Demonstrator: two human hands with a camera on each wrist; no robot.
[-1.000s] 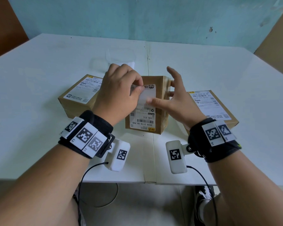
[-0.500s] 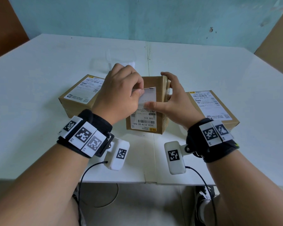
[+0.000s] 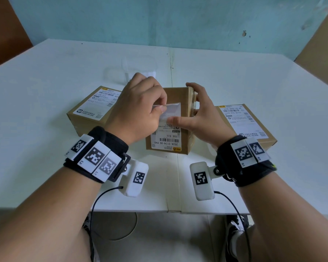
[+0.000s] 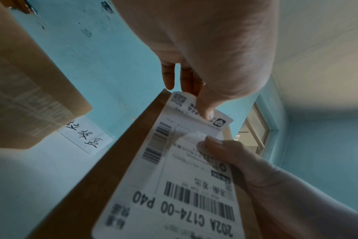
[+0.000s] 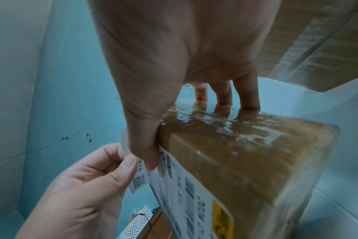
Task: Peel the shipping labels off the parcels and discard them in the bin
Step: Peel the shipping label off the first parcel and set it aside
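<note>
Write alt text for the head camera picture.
A left hand pinches the lifted far edge of a shipping label on the middle parcel, steadied by the right hand. Two more labelled parcels flank it on a white table.

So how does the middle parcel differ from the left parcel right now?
The middle parcel stands tilted, gripped by the right hand; the left parcel lies flat, untouched. The middle label is partly peeled, its far edge pinched by the left hand; the left label sits fully stuck. Both are brown cardboard.
</note>
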